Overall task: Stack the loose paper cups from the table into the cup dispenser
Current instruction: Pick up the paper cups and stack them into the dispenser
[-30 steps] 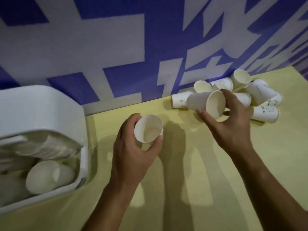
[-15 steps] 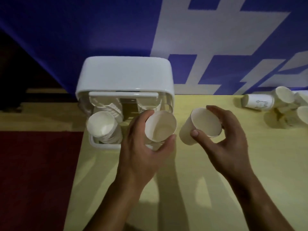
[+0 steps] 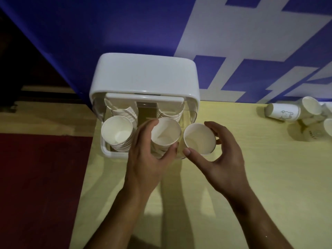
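Observation:
A white cup dispenser stands at the table's far left corner, its front open. Its left slot holds a stack of paper cups. My left hand grips a white paper cup at the mouth of the right slot, over a stack that is mostly hidden. Just right of the dispenser, my right hand holds a second paper cup, mouth up. A pile of loose cups lies on its side at the far right.
The yellow table ends at its left edge near the dispenser; beyond it are a red floor area and a wooden strip. A blue and white wall stands right behind the dispenser and the pile.
Both hands carried their cups left from the pile to the dispenser. The left cup now sits at the right slot's mouth, and the right cup has come up beside it.

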The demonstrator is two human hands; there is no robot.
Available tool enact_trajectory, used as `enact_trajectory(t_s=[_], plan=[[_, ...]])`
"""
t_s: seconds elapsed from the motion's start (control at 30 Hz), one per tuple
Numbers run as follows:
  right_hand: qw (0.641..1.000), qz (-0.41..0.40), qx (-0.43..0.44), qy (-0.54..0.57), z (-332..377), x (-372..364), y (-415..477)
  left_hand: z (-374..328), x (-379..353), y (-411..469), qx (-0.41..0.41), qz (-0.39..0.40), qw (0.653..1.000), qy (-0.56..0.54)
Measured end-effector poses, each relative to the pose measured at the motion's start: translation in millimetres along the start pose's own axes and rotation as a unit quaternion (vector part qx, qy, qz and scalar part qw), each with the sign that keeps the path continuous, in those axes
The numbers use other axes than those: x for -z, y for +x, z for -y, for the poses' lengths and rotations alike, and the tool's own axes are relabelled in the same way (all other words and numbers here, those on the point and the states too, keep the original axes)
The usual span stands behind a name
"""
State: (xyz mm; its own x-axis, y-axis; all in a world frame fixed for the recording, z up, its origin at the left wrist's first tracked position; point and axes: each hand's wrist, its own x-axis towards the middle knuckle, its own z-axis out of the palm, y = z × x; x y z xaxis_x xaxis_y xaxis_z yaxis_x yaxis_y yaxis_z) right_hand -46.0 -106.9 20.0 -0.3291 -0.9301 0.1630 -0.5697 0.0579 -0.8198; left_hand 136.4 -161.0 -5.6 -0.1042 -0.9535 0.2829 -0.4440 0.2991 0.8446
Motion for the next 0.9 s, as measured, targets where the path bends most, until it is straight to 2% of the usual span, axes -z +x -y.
enact_trajectory(t_s=[0.47,0.67,0.9], plan=[[1.000,0.006,-0.023,0.001,-8.8,3.1,-2.0,7.1,-7.3,-1.9,-0.029,-0.023,0.999,0.019],[1.000,0.004,-0.023,0.009,-9.3,1.7,-5.0,19.0,-9.7,-2.0,0.006,-0.021,1.000,0.010],[0.999,0.006,-0.029,0.012,-9.9,-0.4,-7.1,33.9,-15.6,-2.6,0.012,0.042,0.998,0.053]])
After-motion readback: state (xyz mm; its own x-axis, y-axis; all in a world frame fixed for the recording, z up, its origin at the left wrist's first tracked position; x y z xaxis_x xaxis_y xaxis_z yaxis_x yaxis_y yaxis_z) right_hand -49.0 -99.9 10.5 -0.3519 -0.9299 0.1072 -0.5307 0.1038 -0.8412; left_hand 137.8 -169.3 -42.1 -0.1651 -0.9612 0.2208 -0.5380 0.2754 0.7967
